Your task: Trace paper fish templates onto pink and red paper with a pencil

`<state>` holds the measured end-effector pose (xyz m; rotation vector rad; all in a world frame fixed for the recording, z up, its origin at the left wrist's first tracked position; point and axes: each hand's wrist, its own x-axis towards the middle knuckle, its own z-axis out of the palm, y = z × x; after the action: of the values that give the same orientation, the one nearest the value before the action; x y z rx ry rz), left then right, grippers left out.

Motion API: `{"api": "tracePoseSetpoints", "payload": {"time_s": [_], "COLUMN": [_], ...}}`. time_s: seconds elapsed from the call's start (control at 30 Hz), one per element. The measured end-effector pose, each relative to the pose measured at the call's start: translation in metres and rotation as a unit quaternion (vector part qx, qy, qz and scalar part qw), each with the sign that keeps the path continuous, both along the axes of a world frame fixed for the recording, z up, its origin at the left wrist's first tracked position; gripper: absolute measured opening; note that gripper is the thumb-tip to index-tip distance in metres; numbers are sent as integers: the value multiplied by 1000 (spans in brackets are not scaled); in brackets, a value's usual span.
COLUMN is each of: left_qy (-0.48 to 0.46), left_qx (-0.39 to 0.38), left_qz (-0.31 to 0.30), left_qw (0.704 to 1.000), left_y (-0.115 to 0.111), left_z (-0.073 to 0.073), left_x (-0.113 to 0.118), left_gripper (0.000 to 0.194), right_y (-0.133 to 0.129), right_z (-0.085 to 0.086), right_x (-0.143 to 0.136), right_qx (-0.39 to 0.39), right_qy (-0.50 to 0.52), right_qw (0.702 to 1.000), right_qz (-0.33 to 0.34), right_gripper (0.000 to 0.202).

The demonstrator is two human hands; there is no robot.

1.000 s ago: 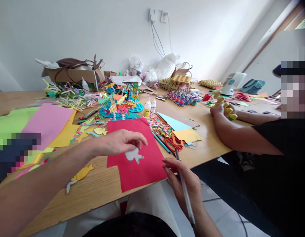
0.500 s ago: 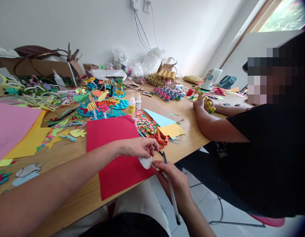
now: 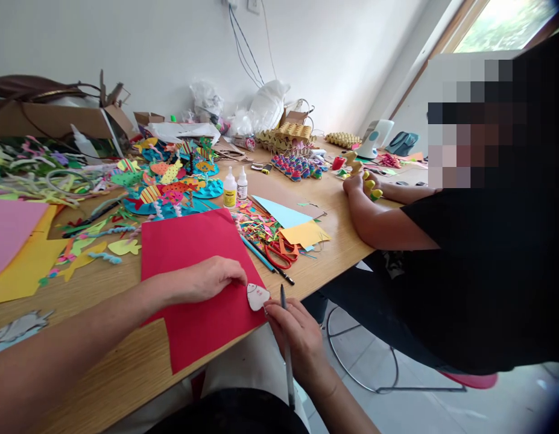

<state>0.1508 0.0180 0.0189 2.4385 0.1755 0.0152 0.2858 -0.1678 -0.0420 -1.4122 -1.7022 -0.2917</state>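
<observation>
A small white paper fish cutout [image 3: 257, 297] with drawn lines and reddish marks is over the red sheet [image 3: 193, 247], near its right edge. My right hand [image 3: 304, 337] pinches the cutout's narrow end between thumb and fingers. That same hand holds a dark-tipped pen [image 3: 287, 361], which runs down across the palm side. My left hand [image 3: 211, 278] is over the red sheet, fingers curled together with their tips at the cutout's upper left edge. Whether they grip it is hidden.
Orange-handled scissors [image 3: 281, 254], coloured pencils and paper scraps lie beyond the red sheet. Two glue bottles [image 3: 230, 190] stand behind it. Colourful paper fish [image 3: 170, 175] stand on blue bases. At right, another person's hands [image 3: 358, 184] hold a yellow piece.
My left hand has drawn back leftward from the cutout, whose drawn marks now show clearly. My right hand still holds the pen and the cutout's end. The view has shifted slightly right.
</observation>
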Motion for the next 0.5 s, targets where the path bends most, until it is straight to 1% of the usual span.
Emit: {"api": "tracePoseSetpoints", "payload": {"time_s": [0.1,0.23,0.4,0.5], "left_qy": [-24,-65,-74,-72], "left_qx": [23,52,85,129], "left_qz": [-21,-51,-57,-67], "left_qw": [999,995,992,987], "left_y": [-4,-7,-10,-9], "left_z": [-6,-14,-24,-33], "left_x": [-14,-27,-41,-49], "left_gripper": [32,38,41,39], "right_y": [1,1,-1,0], "right_z": [-1,5,12,15], "right_x": [-1,-3,-3,-4], "right_qx": [-28,-70,-111,-129], "right_qy": [-44,-84,-112,-129], "right_qw": [999,994,987,983], "right_qz": [3,-15,-28,-28], "right_gripper": [20,22,23,24]}}
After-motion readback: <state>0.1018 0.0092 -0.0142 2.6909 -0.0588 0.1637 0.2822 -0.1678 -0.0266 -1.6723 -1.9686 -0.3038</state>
